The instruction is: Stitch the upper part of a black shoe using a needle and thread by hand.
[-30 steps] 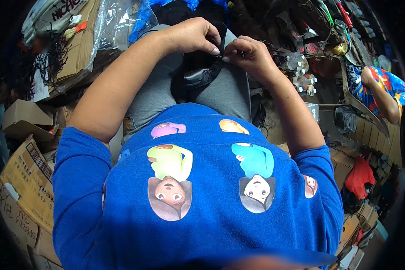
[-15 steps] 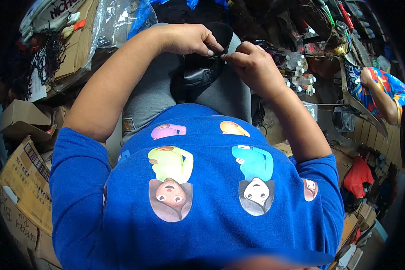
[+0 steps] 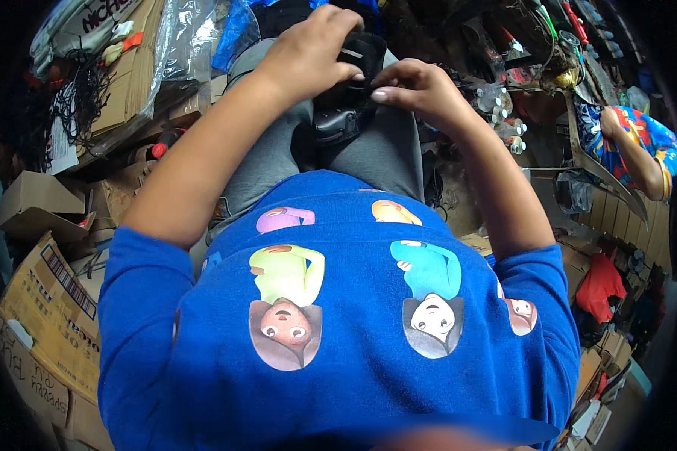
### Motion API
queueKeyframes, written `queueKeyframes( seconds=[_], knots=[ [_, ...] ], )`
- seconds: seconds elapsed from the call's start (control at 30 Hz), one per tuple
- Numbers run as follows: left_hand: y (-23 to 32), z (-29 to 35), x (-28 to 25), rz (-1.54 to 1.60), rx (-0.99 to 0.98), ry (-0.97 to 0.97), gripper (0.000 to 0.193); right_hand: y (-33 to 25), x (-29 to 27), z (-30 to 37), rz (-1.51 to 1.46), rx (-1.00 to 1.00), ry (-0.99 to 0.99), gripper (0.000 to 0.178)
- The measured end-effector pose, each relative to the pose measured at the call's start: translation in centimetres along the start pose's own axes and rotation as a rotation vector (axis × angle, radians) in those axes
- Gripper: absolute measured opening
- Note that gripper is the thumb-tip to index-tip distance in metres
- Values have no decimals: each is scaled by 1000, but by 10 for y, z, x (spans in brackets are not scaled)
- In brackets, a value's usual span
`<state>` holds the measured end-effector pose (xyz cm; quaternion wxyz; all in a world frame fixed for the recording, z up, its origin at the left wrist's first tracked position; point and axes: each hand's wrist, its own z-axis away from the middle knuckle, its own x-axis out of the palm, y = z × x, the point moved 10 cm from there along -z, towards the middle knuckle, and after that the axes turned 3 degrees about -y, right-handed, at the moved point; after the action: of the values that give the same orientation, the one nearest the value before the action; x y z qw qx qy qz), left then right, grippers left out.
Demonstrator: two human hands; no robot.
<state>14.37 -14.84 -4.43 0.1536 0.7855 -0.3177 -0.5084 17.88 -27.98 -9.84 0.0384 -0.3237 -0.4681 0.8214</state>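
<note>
Shoe (image 3: pixel 335 125) at 12 o'clock, left hand (image 3: pixel 312 51) at its 10, digits apart, right hand (image 3: pixel 423 90) at 3, grip unclear

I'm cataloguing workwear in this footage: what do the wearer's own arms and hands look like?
The left hand and right hand are both ungloved, with nothing visible on either wrist. Blue, roughly elbow-length sleeves leave the forearms bare.
</note>
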Motion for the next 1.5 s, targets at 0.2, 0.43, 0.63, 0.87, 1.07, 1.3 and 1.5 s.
queueKeyframes(
  seconds=[0.2, 0.43, 0.63, 0.87, 1.07, 1.3, 1.5],
  knots=[
    [-23, 72, -8, 73, -218, -644, 21, 6, -5, 21, 221, -291, 107, 26],
    [-46, 43, -48, 1146, -676, 184, 33, 68, -36, -2, -1155, -114, 665, 35],
    [-49, 45, 13, 2021, -566, -95, 35, 41, -2, 1, -1563, -160, 45, 49],
    [-117, 72, -18, 1318, -846, -15, 31, 107, -9, 38, -1330, 24, 89, 23],
    [-14, 50, -89, 37, -356, -52, 31, 74, -76, 53, -338, 98, 291, 66],
    [48, 67, 26, -302, 26, -409, 47, -38, -27, -32, 478, -129, 43, 57],
    [19, 62, 1, -183, 9, -384, 36, -12, -38, -5, 31, 92, 159, 46]
  ],
)
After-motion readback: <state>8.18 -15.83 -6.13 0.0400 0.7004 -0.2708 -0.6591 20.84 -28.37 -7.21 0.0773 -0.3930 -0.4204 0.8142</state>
